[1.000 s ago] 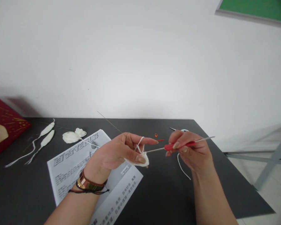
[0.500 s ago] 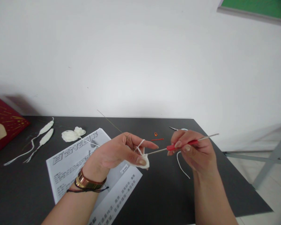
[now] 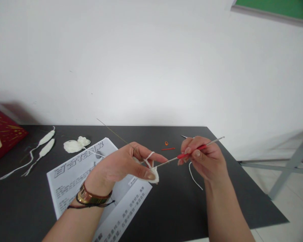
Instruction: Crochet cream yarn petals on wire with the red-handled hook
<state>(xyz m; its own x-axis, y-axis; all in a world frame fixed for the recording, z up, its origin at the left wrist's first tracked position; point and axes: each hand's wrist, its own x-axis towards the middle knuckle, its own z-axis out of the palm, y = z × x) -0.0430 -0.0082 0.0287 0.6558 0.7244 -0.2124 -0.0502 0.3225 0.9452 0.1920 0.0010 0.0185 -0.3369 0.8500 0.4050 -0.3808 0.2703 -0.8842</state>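
Between thumb and fingers, my left hand (image 3: 131,163) pinches a small white crochet piece (image 3: 155,176). White yarn (image 3: 149,156) loops over its index finger, and a thin wire (image 3: 113,130) sticks out up and to the left from the hand. My right hand (image 3: 204,156) grips the red handle of a crochet hook (image 3: 183,156). The hook's left metal tip meets the top edge of the white piece; its other metal end points up to the right. How the yarn sits on the tip is too small to tell.
Under my left arm lies a printed sheet (image 3: 73,174) on the dark table (image 3: 176,208). To the left are a white yarn bundle (image 3: 74,145), two white crocheted petals (image 3: 46,148) and a red box (image 3: 5,134). An orange stitch marker (image 3: 166,143) and red needle (image 3: 168,149) lie behind my hands.
The hook's handle end has dipped and tilted more steeply as my right hand turned slightly. The whole view has shifted a little. Both hands keep their holds.
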